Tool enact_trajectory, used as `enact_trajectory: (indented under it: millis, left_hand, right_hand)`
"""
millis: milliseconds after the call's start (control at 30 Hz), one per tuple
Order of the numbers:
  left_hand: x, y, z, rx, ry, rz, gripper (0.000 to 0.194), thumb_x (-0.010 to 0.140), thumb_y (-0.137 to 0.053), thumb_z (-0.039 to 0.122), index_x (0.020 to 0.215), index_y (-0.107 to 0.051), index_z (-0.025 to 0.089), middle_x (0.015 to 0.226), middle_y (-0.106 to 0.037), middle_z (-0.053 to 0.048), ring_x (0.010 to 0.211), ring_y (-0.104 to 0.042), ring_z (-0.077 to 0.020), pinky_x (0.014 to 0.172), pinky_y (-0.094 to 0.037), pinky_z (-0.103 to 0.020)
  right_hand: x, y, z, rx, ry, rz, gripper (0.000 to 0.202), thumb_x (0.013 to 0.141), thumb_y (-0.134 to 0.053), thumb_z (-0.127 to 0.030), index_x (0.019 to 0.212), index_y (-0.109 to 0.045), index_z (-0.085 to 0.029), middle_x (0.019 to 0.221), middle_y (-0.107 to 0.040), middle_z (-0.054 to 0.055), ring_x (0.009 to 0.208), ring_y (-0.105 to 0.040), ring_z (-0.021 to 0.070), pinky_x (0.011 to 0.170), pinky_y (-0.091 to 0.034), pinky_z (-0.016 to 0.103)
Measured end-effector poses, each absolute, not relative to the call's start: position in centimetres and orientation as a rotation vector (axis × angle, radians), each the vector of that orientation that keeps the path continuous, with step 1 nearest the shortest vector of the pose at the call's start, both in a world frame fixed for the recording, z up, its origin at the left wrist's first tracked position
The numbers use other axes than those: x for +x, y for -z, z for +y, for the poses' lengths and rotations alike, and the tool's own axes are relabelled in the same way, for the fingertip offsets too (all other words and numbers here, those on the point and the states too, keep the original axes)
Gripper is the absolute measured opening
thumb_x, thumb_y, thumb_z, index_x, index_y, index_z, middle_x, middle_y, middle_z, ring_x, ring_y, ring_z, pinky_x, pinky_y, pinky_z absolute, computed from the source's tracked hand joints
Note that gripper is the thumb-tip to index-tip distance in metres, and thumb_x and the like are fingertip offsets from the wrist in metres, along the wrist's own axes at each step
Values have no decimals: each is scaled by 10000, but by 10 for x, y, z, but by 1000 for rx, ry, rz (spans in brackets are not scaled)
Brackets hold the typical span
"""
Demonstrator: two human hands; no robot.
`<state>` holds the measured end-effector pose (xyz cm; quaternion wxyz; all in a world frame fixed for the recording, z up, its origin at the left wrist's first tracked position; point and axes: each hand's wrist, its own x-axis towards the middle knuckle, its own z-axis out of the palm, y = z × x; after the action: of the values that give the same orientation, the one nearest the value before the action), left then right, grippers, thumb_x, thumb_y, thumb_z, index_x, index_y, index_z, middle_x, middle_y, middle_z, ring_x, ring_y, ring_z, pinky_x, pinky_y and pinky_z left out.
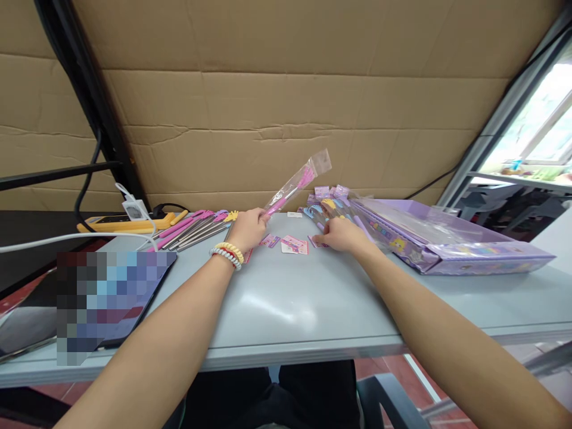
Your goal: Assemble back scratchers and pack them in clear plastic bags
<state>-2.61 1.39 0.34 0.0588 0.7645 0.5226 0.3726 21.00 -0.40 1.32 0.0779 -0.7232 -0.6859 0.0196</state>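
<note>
My left grip (248,229) is closed around the wrapped pink stick (294,189), which is well to the left of the purple box (482,259), with its upper end leaning toward that box. My right grip (342,235) is low over the table (290,304), near the box's left side, with fingertips at a small card (313,242); I cannot tell whether they pinch it. I think I should hold the stick gently, so the thin film does not crease, and handle the card by its edge, without disturbing the packed sticks (333,207) beside the box.
</note>
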Motion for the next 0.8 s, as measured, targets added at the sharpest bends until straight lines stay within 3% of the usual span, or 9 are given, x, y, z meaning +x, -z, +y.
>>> enact_trajectory:
  millis: [167,433,633,800]
  left_hand:
    - [-28,2,20,2427,-1010,1764,322,872,-374,310,999,-645,191,835,-694,-82,786,-620,-221,697,-411,-297]
    - [-29,1,16,2450,-936,1780,329,879,-355,321,995,-634,190,817,-686,-87,763,-615,-228,664,-417,-300]
    - [-28,0,16,2463,-912,1792,320,875,-356,310,983,-632,189,823,-685,-89,774,-614,-226,660,-411,-297]
    - [-29,3,18,2488,-903,1784,318,876,-357,321,979,-633,201,817,-685,-88,781,-616,-230,674,-417,-299]
  right_hand:
    - [206,-12,-5,-2197,13,-2116,385,728,-562,-527,819,-680,-171,909,-667,142,830,-610,251,629,-415,317]
    - [208,-12,-3,-2139,-134,-2170,228,725,-606,-378,831,-688,-193,937,-682,99,850,-616,224,627,-410,283]
    - [206,-11,-2,-2204,-122,-2133,389,731,-568,-513,851,-675,-159,923,-665,146,835,-616,244,637,-430,309]
    - [207,-10,1,-2199,-165,-2165,300,685,-634,-452,754,-653,-161,843,-666,128,771,-621,235,620,-425,311]
